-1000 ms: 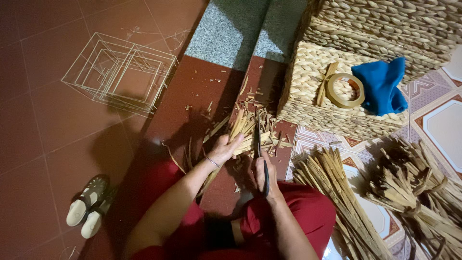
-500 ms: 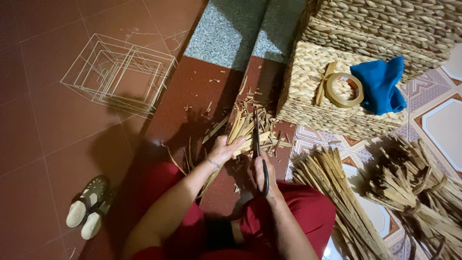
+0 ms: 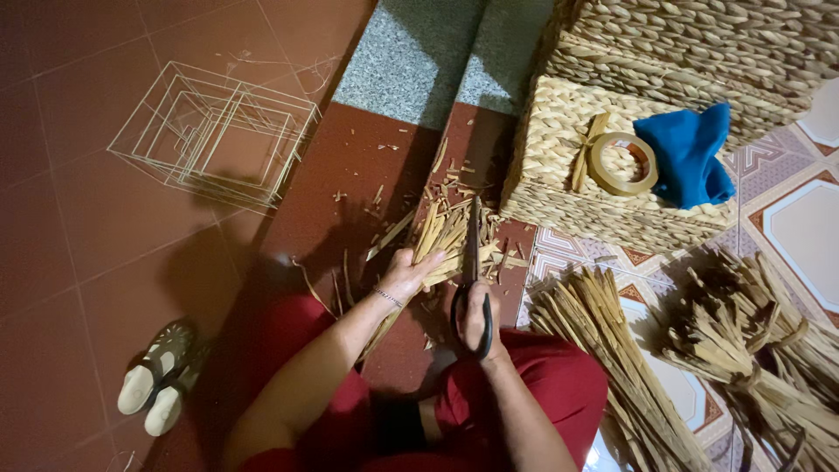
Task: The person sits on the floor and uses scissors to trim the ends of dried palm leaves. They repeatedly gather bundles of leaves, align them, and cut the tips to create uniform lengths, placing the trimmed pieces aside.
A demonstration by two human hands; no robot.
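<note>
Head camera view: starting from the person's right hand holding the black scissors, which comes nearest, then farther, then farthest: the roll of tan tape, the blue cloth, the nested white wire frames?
From the right hand:
1. Roll of tan tape, up and to the right on the woven straw basket.
2. Blue cloth, just beyond the tape, farther right on that basket.
3. Nested white wire frames, far left on the red tile floor.

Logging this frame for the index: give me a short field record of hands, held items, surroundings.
left hand: left hand grips a bunch of dry tan straw strips
right hand: right hand holds black-handled scissors, blades pointing away
floor: straw offcuts on dark red tiled floor
left side: white wire box frames; pair of pale sandals
right side: woven straw basket carrying a tan tape roll and blue cloth; bundled straw stalks
</note>
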